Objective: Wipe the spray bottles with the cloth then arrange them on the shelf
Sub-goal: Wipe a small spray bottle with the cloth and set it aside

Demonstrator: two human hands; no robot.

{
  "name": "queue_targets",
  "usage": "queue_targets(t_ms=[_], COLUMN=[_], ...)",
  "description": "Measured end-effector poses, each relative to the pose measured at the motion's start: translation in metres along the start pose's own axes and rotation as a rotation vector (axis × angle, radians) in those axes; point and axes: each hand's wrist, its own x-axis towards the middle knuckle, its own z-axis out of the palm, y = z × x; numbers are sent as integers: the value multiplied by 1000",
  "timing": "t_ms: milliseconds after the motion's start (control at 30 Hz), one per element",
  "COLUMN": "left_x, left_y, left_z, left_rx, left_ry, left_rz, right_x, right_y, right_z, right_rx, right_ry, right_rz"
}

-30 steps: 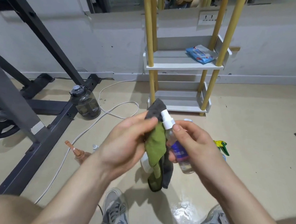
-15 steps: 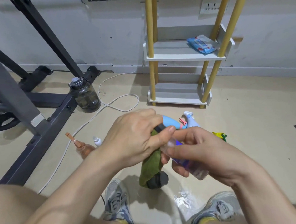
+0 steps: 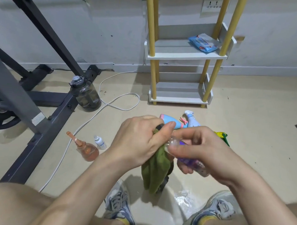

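Fuzzy green cloth (image 3: 156, 173), clear plastic bottle (image 3: 190, 160)

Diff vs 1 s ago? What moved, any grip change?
The left hand has slid the green cloth over the top of the small clear bottle; that top, bare a second ago, is now covered. The right hand has tipped the bottle from near upright to flatter. Grips unchanged: left holds the cloth, right holds the bottle. The shelf and the orange bottle on the floor stayed put.

floor (image 3: 245, 115): orange bottle (image 3: 88, 150), small white bottle (image 3: 100, 142), jug (image 3: 86, 95) | shelf (image 3: 185, 57): wipes pack (image 3: 204, 42)
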Motion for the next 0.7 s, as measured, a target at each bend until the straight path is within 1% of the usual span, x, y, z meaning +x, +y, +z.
queue_targets(t_ms=[33, 67, 100, 133, 167, 233, 267, 300, 333, 367, 433, 500, 533, 567, 600, 633, 667, 700], left_x=[-1, -2, -3, -3, -2, 5, 10, 13, 14, 15, 13, 9, 8, 7, 6, 5, 5, 6], left_y=[-3, -5, -6, -4, -6, -11, -14, -16, -14, -9, 1, 4, 4, 0, 0, 0, 1, 0], left_z=[3, 6, 9, 10, 12, 6, -1, -7, -11, -11, -8, -7, -9, -12, -13, -12, -9, -5], left_rx=[-26, -62, -109, -168, -219, -331, -439, -592, -771, -937, -1205, -1400, -1440, -1408, -1301, -1166, -1025, -892], left_ry=[53, 90, 117, 137, 171, 318, 384, 413, 408, 372, 256, 106, 20, -62, -128, -146, -119, -58], left_rz=[72, 104, 99, 48, -44, -334, -480, -572, -609, -609, -573, -551, -529, -485, -429, -368, -316, -292], right_x=[3, 5, 7, 8, 8, 3, 1, -1, -1, -1, 4, 11, 13, 15, 14, 15, 15, 15], right_y=[5, 9, 13, 14, 14, 8, 3, 0, -2, -3, 1, 5, 6, 7, 6, 6, 6, 6], right_z=[-3, -4, -5, -6, -10, -19, -23, -24, -20, -13, 8, 21, 21, 19, 17, 16, 17, 18], right_rx=[172, 260, 282, 266, 235, 238, 260, 258, 218, 139, 7, -11, -7, -2, 15, 43, 76, 107], right_ry=[-91, -165, -221, -241, -231, -161, -119, -73, -30, 9, 104, 247, 318, 363, 385, 390, 384, 369], right_rz=[17, 13, -8, -27, -51, -105, -120, -125, -114, -109, -125, -140, -128, -108, -82, -67, -63, -69])
